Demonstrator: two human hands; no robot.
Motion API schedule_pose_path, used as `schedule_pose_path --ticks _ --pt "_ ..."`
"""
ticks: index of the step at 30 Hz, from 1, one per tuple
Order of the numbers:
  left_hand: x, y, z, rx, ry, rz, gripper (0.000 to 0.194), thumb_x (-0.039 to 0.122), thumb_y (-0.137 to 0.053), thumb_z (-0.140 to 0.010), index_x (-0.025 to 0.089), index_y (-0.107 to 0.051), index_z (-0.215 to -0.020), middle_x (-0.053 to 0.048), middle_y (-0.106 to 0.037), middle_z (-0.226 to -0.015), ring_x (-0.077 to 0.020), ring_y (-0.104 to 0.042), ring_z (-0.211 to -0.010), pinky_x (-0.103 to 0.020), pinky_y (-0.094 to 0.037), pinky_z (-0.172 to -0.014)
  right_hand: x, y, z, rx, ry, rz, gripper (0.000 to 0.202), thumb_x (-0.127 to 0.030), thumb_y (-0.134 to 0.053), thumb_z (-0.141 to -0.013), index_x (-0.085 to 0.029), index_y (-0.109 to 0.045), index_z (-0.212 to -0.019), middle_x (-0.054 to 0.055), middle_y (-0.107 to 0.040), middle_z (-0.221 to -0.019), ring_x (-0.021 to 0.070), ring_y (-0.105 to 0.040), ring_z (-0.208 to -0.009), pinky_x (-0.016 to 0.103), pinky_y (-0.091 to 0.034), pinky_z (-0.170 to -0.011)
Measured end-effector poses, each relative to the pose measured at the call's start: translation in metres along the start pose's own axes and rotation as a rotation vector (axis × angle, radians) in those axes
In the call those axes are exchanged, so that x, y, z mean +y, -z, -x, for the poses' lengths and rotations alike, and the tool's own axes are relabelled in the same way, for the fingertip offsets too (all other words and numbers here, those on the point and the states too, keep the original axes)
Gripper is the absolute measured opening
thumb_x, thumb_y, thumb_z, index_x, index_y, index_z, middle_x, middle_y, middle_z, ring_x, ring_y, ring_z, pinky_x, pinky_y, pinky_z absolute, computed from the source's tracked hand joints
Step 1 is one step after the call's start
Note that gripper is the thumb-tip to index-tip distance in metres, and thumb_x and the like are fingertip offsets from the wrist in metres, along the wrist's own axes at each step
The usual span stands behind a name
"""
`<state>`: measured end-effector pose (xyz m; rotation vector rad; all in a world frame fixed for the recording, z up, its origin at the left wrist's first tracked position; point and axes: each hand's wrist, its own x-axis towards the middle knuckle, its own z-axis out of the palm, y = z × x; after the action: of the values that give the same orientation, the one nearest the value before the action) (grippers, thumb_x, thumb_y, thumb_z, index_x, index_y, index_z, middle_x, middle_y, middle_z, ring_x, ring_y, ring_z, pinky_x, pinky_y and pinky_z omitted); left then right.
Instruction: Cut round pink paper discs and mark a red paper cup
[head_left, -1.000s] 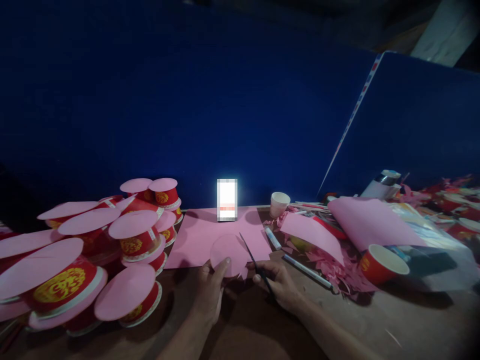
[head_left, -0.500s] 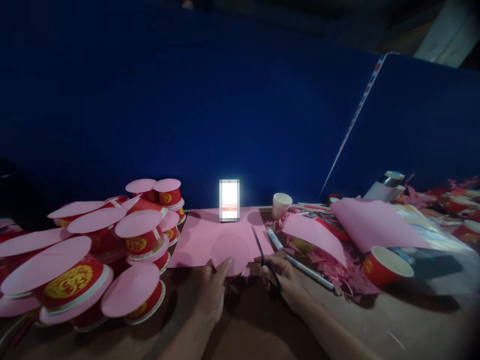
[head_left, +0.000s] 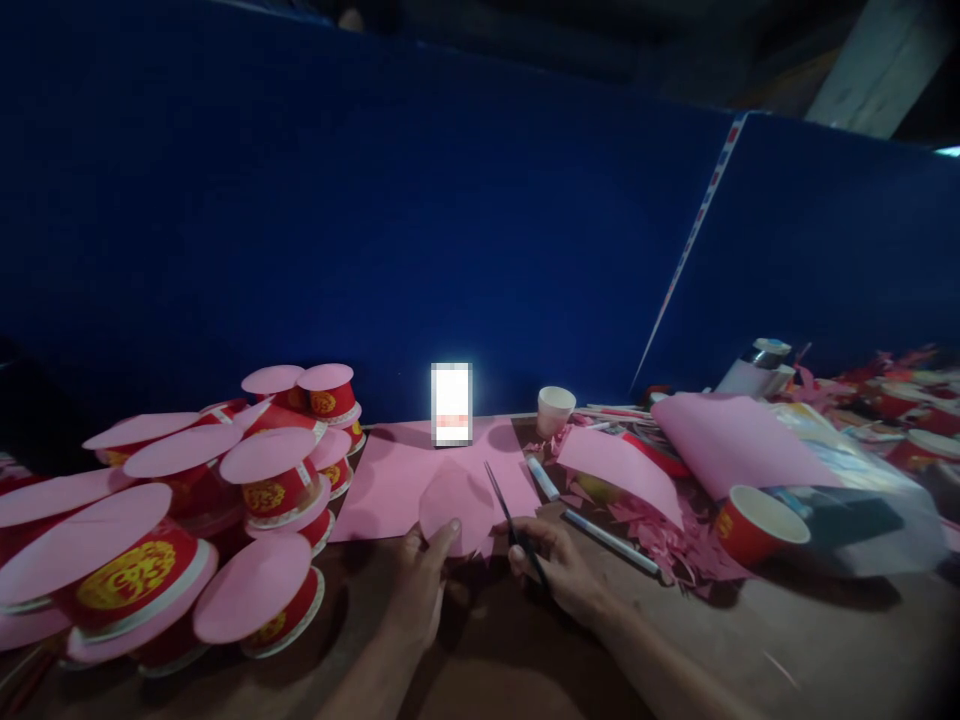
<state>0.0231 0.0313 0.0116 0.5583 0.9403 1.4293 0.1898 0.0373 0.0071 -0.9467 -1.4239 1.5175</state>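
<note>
Between thumb and fingers, my left hand pinches the lower left edge of a roundish pink paper piece. My right hand is closed round dark scissors, whose blades point up and to the left, just right of the piece. Behind them a large pink sheet lies flat on the brown table. A bright, blurred-out upright screen stands at the sheet's far part.
Several red cups with pink discs crowd the left. Rightward are a white cup, a glue stick, a pen, pink scraps, curved pink paper and a red cup. A blue partition rises behind.
The view has shifted slightly, moving the surroundings left. The scissors have moved left, closer to the pink piece, and their blades lean more to the left. The left hand keeps its hold.
</note>
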Motion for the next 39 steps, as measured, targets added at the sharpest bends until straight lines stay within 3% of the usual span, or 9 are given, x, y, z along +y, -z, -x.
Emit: schedule_pose_path --ticks 7,13,22,27,33,39 --pt "0.006 -0.004 0.004 0.028 0.033 -0.03 0.048 0.033 -0.073 -0.056 0.011 -0.061 -0.097 -0.007 -0.068 -0.073 -0.0184 -0.063 -0.066 -0.028 -0.047 -0.062 0.002 -0.001 0.0 0.0 0.02 0.016 0.038 -0.041 -0.064 -0.072 -0.014 -0.061 -0.099 -0.002 -0.048 -0.06 0.0066 -0.04 -0.05 0.016 -0.031 -0.043" --pt "0.001 0.0 0.002 -0.031 -0.011 -0.022 0.043 0.034 -0.069 -0.062 0.012 -0.061 -0.099 -0.006 -0.068 -0.078 -0.0176 -0.063 -0.071 -0.028 -0.047 -0.066 -0.004 -0.003 0.001 0.002 0.033 0.033 0.038 -0.043 -0.063 -0.071 -0.013 -0.063 -0.094 -0.003 -0.048 -0.059 0.0071 -0.04 -0.051 0.018 -0.031 -0.045" --pt "-0.004 0.003 -0.001 -0.028 -0.011 -0.047 0.041 0.031 -0.069 -0.064 0.01 -0.06 -0.098 -0.006 -0.068 -0.077 -0.0185 -0.063 -0.073 -0.029 -0.047 -0.067 0.0 -0.001 0.0 0.002 0.055 0.078 0.034 -0.042 -0.062 -0.073 -0.014 -0.063 -0.092 -0.002 -0.047 -0.06 0.0076 -0.04 -0.052 0.018 -0.03 -0.046" --pt "0.0 0.001 0.0 -0.007 0.007 -0.051 0.041 0.032 -0.07 -0.062 0.01 -0.059 -0.095 -0.007 -0.067 -0.078 -0.0189 -0.063 -0.073 -0.026 -0.047 -0.06 0.0 -0.001 0.001 0.01 0.051 0.073 0.034 -0.041 -0.062 -0.073 -0.013 -0.063 -0.092 -0.003 -0.047 -0.058 0.0062 -0.039 -0.05 0.017 -0.029 -0.044" --pt "-0.001 0.002 0.0 -0.01 0.022 -0.07 0.045 0.034 -0.07 -0.061 0.01 -0.058 -0.096 -0.008 -0.067 -0.074 -0.0171 -0.061 -0.06 -0.021 -0.041 -0.043 0.001 -0.002 -0.001 0.023 0.021 0.037 0.032 -0.039 -0.065 -0.071 -0.013 -0.063 -0.089 -0.005 -0.045 -0.054 0.0043 -0.036 -0.044 0.016 -0.029 -0.04" --pt "-0.004 0.004 0.0 0.069 -0.004 -0.053 0.047 0.031 -0.071 -0.06 0.013 -0.056 -0.101 -0.006 -0.067 -0.08 -0.0168 -0.063 -0.066 -0.023 -0.046 -0.052 0.002 -0.001 -0.004 0.07 -0.003 -0.024 0.038 -0.042 -0.064 -0.072 -0.014 -0.061 -0.097 -0.004 -0.048 -0.053 0.0065 -0.043 -0.044 0.017 -0.034 -0.04"
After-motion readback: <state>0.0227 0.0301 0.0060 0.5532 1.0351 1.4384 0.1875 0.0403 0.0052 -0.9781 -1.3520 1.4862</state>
